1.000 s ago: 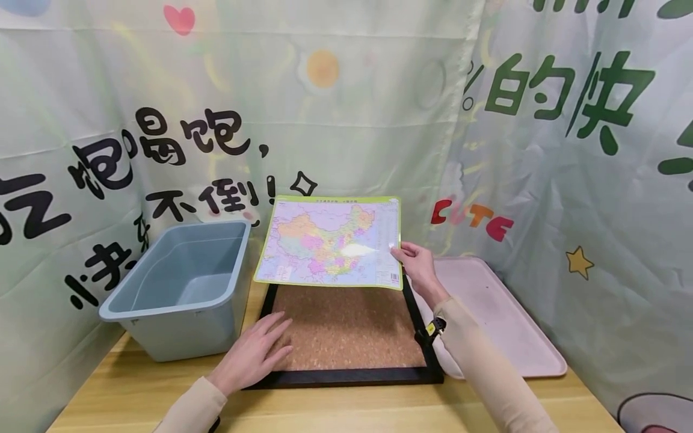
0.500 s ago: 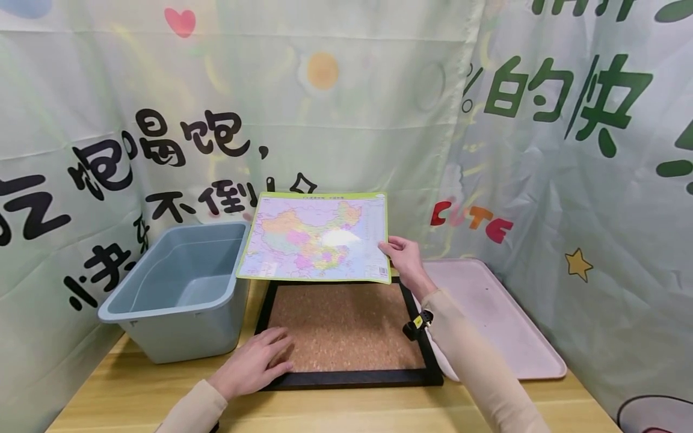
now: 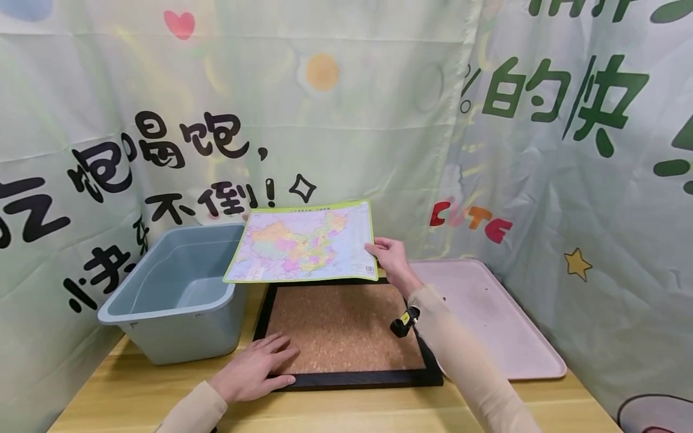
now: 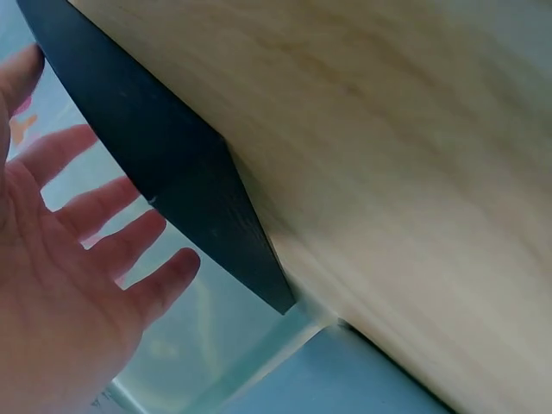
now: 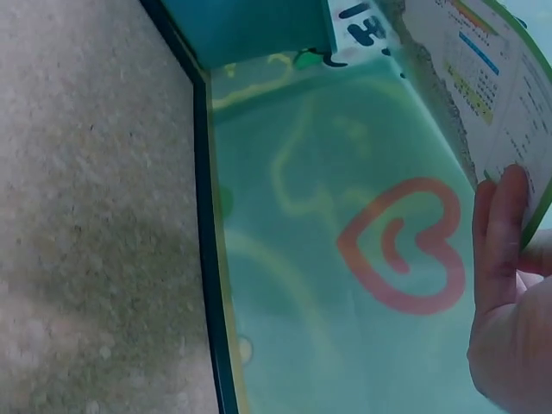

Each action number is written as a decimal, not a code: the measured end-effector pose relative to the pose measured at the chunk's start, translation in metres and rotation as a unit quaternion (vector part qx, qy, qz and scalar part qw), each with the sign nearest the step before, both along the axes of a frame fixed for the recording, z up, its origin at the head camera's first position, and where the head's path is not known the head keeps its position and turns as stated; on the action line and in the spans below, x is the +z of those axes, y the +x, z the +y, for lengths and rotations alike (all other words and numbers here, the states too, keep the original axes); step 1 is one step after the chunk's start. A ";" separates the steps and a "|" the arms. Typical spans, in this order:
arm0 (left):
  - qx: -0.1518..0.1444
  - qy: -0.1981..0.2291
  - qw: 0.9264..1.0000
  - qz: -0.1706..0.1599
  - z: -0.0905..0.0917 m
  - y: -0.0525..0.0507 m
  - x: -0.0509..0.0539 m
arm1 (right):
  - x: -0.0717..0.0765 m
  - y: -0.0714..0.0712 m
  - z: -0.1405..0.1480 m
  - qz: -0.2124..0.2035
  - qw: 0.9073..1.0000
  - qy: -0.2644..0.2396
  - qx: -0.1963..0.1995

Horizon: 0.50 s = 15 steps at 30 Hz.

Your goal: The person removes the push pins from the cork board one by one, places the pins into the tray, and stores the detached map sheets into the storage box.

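Observation:
My right hand pinches a flat map sheet with a green border by its right edge, thumb on the printed face. The sheet hangs tilted above the far edge of a black-framed cork board, its left corner over the bin's rim. In the right wrist view, the fingers lie behind the sheet's printed white back. My left hand rests at the board's near left corner, fingers spread. The left wrist view shows its fingertips against the black frame.
A blue-grey plastic bin stands left of the board on the wooden table. To the right lies a pale pink tray, partly behind my right arm. Printed cloth hangs behind.
My right hand has carried the map sheet leftward, from above the board towards the bin. My left hand has shifted slightly down and settled on the board's corner.

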State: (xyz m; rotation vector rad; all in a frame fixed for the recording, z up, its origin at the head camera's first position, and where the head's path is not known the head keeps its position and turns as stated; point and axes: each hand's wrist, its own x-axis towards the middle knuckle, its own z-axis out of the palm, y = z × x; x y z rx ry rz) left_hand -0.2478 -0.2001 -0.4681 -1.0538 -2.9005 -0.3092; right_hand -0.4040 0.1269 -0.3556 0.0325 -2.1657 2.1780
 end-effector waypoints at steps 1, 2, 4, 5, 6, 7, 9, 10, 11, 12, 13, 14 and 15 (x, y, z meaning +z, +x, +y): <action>-0.001 -0.001 1.000 -0.001 0.000 0.000 -0.001 | 0.000 0.000 -0.002 -0.001 1.000 -0.002 0.003; -0.002 -0.003 1.000 -0.002 0.000 0.000 -0.001 | 0.000 0.000 -0.003 -0.002 1.000 -0.006 0.006; -0.004 -0.007 1.000 -0.006 0.000 -0.001 -0.002 | 0.002 0.000 -0.006 -0.007 1.000 -0.006 0.009; -0.004 -0.010 1.000 -0.007 0.000 -0.001 -0.002 | 0.003 0.000 -0.007 -0.010 1.000 -0.009 0.010; -0.003 -0.013 1.000 -0.010 0.001 -0.002 -0.002 | 0.005 0.001 -0.008 -0.014 1.000 -0.010 0.012; -0.003 -0.016 1.000 -0.012 0.001 -0.002 -0.002 | 0.007 0.001 -0.010 -0.016 1.000 -0.012 0.013; 0.000 -0.018 1.000 -0.020 0.002 -0.002 -0.001 | 0.010 0.000 -0.013 -0.017 1.000 -0.008 0.018; 0.001 -0.018 1.000 -0.024 0.002 -0.002 -0.001 | 0.011 -0.001 -0.016 -0.017 1.000 -0.007 0.019; 0.002 -0.017 0.999 -0.027 0.002 -0.002 0.000 | 0.012 -0.001 -0.018 -0.016 1.000 -0.006 0.020; 0.004 -0.017 0.999 -0.031 0.002 -0.002 0.001 | 0.013 -0.002 -0.020 -0.016 1.000 -0.004 0.021; 0.005 -0.016 0.999 -0.034 0.002 -0.002 0.001 | 0.014 -0.003 -0.022 -0.015 1.000 -0.002 0.021; 0.007 -0.015 0.999 -0.036 0.002 -0.002 0.001 | 0.015 -0.004 -0.024 -0.014 1.000 0.000 0.021; 0.009 -0.015 0.999 -0.038 0.002 -0.001 0.001 | 0.016 -0.004 -0.025 -0.013 1.000 0.001 0.021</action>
